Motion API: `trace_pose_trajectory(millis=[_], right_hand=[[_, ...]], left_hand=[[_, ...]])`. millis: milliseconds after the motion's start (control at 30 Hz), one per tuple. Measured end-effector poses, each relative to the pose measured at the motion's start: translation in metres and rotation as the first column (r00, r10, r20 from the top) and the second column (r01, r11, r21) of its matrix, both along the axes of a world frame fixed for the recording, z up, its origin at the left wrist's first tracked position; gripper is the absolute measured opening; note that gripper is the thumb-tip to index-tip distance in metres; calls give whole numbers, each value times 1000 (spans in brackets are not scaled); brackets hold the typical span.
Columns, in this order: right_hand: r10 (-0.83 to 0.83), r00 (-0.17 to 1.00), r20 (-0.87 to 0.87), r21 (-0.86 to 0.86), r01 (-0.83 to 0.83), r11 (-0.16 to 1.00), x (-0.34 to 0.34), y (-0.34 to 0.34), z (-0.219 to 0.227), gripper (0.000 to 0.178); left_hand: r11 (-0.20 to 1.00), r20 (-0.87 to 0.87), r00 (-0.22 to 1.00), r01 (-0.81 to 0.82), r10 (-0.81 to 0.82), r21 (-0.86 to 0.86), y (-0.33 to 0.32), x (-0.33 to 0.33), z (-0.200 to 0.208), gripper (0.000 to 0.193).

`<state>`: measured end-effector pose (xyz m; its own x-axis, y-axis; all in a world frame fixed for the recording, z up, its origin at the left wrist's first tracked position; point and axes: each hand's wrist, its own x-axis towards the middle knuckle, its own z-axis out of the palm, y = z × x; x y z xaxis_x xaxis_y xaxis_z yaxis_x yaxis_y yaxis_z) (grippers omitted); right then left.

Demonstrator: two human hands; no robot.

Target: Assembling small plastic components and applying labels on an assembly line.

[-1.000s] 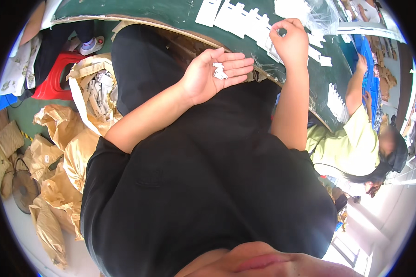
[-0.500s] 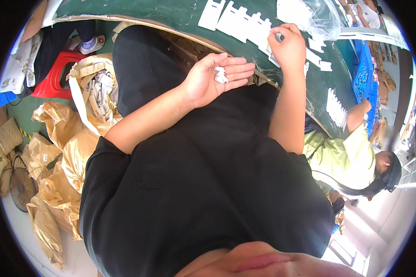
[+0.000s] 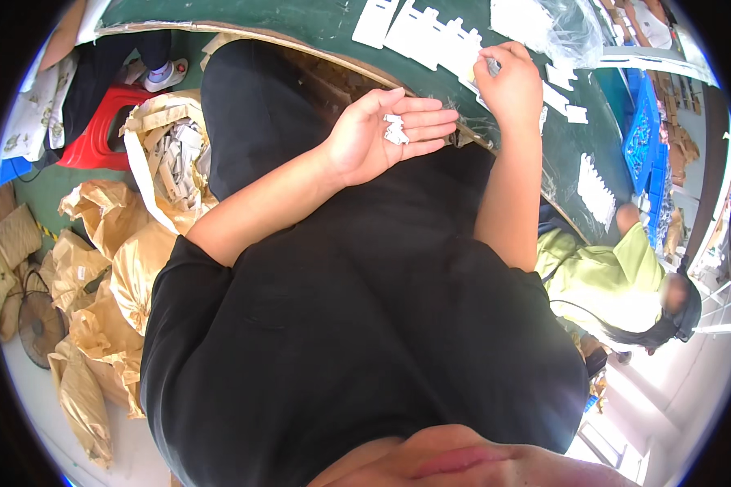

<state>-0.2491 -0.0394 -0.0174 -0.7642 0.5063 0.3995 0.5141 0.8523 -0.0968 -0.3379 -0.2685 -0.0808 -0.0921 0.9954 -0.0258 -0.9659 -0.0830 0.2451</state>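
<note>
My left hand (image 3: 365, 138) is held palm up in front of the table edge, its fingers stretched out flat. Several small white pieces (image 3: 395, 130) lie loose on its palm and finger bases. Over the green table, my right hand (image 3: 509, 81) has thumb and forefinger drawn together in a pinch. Whatever sits between those fingertips is too small to make out. Just left of that hand, and partly under it, is a row of flat white notched parts (image 3: 430, 40), laid side by side.
On the green tabletop (image 3: 292, 20) lie clear plastic bags (image 3: 573, 32) and another row of white parts (image 3: 597, 191). A blue tray (image 3: 643, 134) stands at right, near a person in yellow-green (image 3: 601, 276). At left are a red stool (image 3: 97, 134), an open sack of pieces (image 3: 175, 162) and brown bags (image 3: 97, 219).
My left hand has shifted slightly right with the white pieces on it. My right hand stays pinched over the row. The person at right has drawn an arm back.
</note>
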Motion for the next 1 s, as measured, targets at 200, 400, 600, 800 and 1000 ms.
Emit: trace_pose_trajectory(millis=[200,400,600,800,1000], right_hand=[[202,945,-257,-140,-243,960,9,-34,24,12],[444,869,-219,-541,-487,686,23,-115,30,10],[450,890,-69,-456,-429,780,27,-119,11,9],[383,886,-261,-498,-463,733,24,-115,16,11],[262,908,-326,-95,-307,947,1,-38,26,12]], left_hand=[[999,120,993,13,-17,36,-1,-1,1,72],[996,98,994,46,-53,75,0,-1,-7,79],[1000,-86,996,11,-9,19,-1,11,-14,64],[997,-27,998,49,-50,-55,0,9,-12,47],[937,-109,992,16,-57,-350,1,4,-20,34]])
